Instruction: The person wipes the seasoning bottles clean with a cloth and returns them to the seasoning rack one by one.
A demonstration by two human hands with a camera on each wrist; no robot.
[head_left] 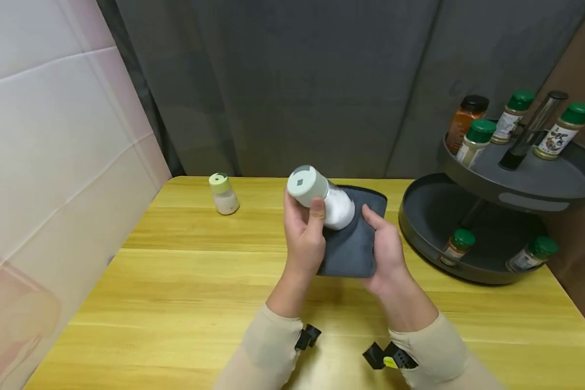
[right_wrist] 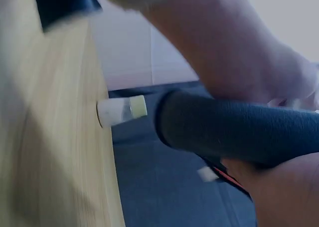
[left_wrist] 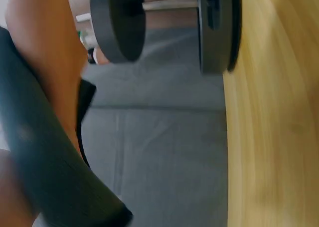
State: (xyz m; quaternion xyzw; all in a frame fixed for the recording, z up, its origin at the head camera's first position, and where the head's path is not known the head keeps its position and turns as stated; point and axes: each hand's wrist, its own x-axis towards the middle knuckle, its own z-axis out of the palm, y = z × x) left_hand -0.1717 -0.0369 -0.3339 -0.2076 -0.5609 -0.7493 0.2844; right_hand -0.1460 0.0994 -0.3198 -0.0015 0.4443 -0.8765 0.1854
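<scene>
My left hand (head_left: 304,238) grips a seasoning jar (head_left: 339,209) with a pale whitish-green lid and white contents. The jar is tilted, lid toward the upper left, its base against a dark grey folded cloth (head_left: 348,257). My right hand (head_left: 389,252) pinches the cloth's right side, thumb on top and fingers hidden beneath. Both are raised above the wooden table. In the right wrist view the cloth (right_wrist: 234,127) shows a rounded fold. The left wrist view has the cloth (left_wrist: 55,152) close up, with the jar out of sight.
A second jar (head_left: 224,194) with a yellow-green lid stands at the table's back left. On the right is a two-tier dark rotating rack (head_left: 487,271) carrying several spice bottles, mostly green-capped. A grey curtain (head_left: 292,86) hangs behind the table (head_left: 185,303); a light wall is at left.
</scene>
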